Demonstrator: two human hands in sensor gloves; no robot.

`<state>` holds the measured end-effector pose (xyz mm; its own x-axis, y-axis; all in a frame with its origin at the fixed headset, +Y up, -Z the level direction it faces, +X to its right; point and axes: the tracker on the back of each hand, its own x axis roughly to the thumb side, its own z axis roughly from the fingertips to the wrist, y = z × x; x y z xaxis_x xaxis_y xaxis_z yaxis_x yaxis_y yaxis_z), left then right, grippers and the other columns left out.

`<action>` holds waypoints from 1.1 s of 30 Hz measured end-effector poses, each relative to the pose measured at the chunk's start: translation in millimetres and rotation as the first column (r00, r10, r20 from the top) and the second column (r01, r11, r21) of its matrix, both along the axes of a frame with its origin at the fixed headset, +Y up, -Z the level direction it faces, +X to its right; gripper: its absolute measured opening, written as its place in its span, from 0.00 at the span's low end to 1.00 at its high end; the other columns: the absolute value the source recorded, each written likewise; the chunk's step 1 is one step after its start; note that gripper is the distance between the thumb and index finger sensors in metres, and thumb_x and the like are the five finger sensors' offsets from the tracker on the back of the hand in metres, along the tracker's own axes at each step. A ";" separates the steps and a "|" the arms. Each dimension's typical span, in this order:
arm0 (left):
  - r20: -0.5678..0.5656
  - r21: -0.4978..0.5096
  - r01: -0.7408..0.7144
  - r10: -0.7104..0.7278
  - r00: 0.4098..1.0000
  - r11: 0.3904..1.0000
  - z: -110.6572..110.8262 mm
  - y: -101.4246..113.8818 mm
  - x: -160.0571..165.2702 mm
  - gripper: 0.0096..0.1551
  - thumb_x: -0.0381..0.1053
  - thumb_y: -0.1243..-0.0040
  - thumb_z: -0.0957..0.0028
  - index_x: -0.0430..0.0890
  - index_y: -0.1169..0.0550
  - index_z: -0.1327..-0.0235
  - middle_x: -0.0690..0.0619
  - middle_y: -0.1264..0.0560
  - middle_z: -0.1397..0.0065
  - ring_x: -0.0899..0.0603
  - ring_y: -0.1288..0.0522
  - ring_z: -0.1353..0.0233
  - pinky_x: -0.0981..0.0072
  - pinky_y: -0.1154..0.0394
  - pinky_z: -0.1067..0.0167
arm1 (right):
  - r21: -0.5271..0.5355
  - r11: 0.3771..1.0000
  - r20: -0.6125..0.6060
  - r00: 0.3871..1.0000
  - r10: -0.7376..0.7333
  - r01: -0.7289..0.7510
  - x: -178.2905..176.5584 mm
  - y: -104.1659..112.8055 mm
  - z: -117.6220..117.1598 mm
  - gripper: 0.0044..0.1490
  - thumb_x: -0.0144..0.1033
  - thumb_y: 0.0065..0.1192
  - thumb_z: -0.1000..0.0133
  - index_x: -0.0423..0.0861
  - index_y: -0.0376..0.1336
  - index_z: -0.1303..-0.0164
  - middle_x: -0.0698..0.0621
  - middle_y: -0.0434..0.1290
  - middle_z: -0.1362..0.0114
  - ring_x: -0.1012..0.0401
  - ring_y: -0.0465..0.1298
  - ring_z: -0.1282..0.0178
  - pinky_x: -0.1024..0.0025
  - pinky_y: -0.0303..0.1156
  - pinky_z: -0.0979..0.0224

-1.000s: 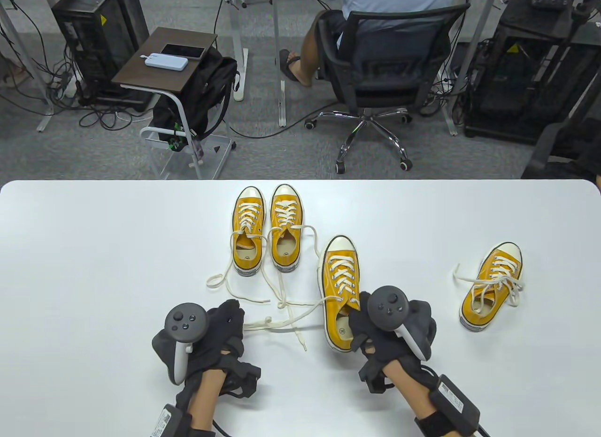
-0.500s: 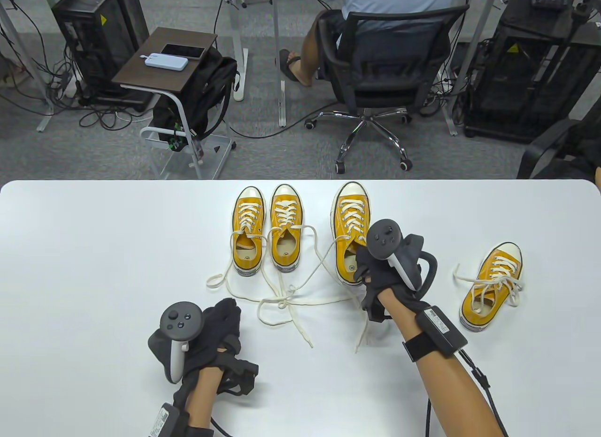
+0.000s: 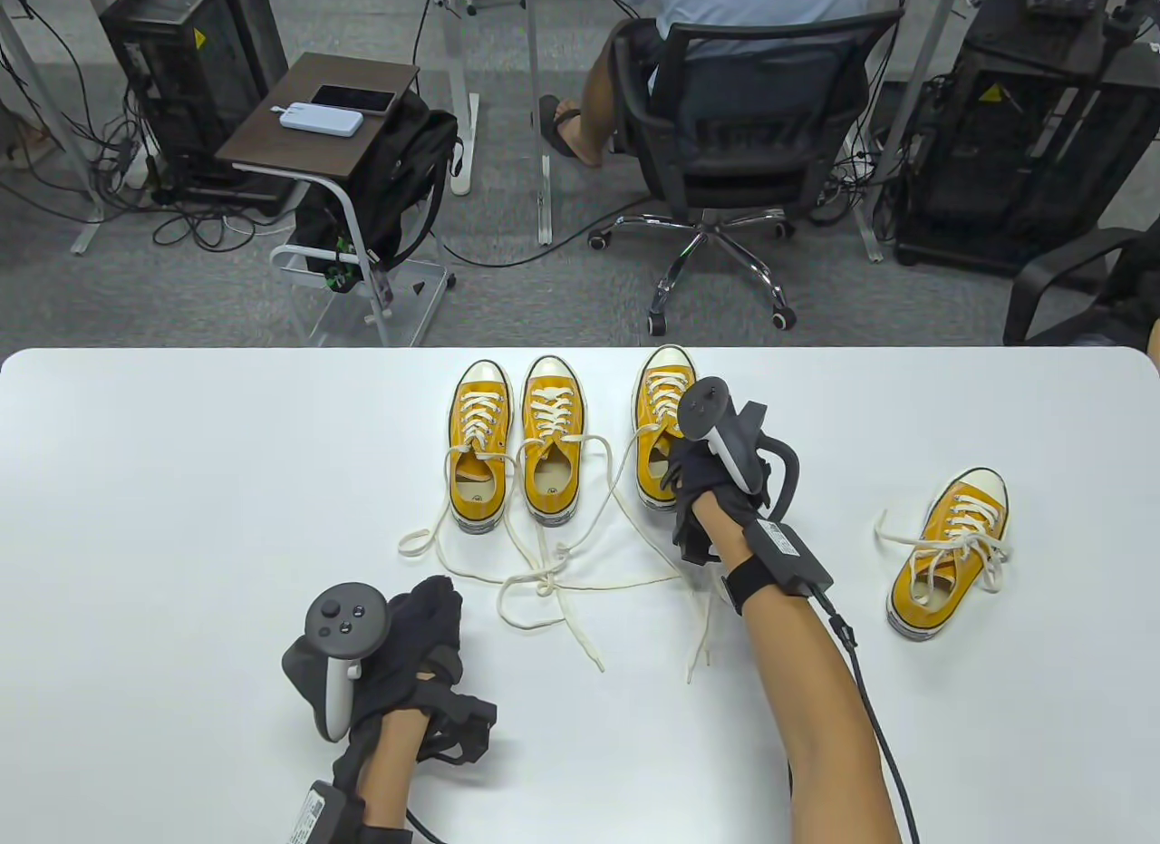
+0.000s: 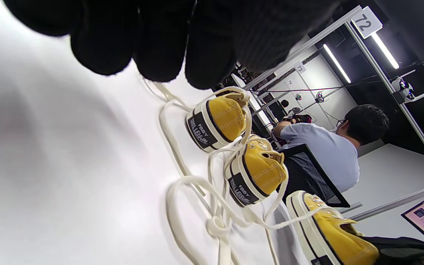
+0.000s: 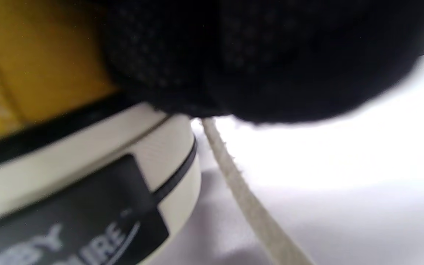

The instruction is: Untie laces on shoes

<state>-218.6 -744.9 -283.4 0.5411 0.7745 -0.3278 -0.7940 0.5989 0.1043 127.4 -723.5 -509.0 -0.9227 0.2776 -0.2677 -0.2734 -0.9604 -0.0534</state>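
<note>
Four yellow sneakers with cream laces are on the white table (image 3: 181, 481). Two stand side by side at the back middle, one (image 3: 478, 445) to the left of the other (image 3: 553, 436), with loose laces (image 3: 553, 590) tangled in front; their heels (image 4: 215, 121) (image 4: 256, 173) show in the left wrist view. My right hand (image 3: 693, 481) grips the heel of a third sneaker (image 3: 660, 404) just right of them; its heel label (image 5: 87, 206) and trailing lace (image 5: 248, 198) show close up. My left hand (image 3: 433, 613) rests empty near the front, fingers (image 4: 160, 44) off the laces. A fourth sneaker (image 3: 952, 554) at the right has a bow.
The table's far edge (image 3: 816, 348) runs just behind the sneakers' toes. Beyond it a person sits in an office chair (image 3: 725, 128), and a small side table (image 3: 317, 110) stands at the left. My right forearm lies across the table's front right.
My right hand has moved the third sneaker from the front middle to the back, beside the pair, dragging its laces. My left hand has let go of the lace and stayed put.
</note>
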 end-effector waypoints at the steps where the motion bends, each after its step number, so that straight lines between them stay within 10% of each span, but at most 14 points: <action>1: 0.002 -0.002 0.001 -0.001 1.000 1.000 0.0 0.3 0.2 0.31 0.57 0.45 0.45 0.49 0.22 0.29 0.38 0.27 0.27 0.28 0.27 0.34 0.39 0.28 0.42 | -0.003 1.000 0.006 1.000 0.001 -0.001 0.3 -3.8 -3.1 0.30 0.42 0.68 0.48 0.39 0.69 0.40 0.48 0.84 0.75 0.54 0.83 0.85 0.66 0.77 0.84; 13: 0.027 -0.025 0.029 -0.028 0.999 0.999 -2.1 -0.8 6.5 0.32 0.58 0.45 0.45 0.49 0.22 0.29 0.38 0.27 0.27 0.28 0.27 0.34 0.39 0.28 0.42 | -0.045 0.999 0.001 1.000 -0.020 0.020 13.5 -26.3 -1.9 0.39 0.53 0.66 0.51 0.43 0.65 0.33 0.48 0.86 0.63 0.49 0.84 0.75 0.60 0.78 0.75; 33: 0.085 0.009 -0.048 0.047 0.995 0.999 8.6 8.1 12.2 0.32 0.58 0.45 0.45 0.50 0.22 0.28 0.38 0.27 0.27 0.28 0.27 0.34 0.39 0.28 0.42 | 0.057 0.978 0.020 0.980 0.197 -0.198 99.2 92.9 127.2 0.43 0.57 0.62 0.49 0.43 0.63 0.30 0.44 0.84 0.55 0.46 0.83 0.68 0.56 0.78 0.68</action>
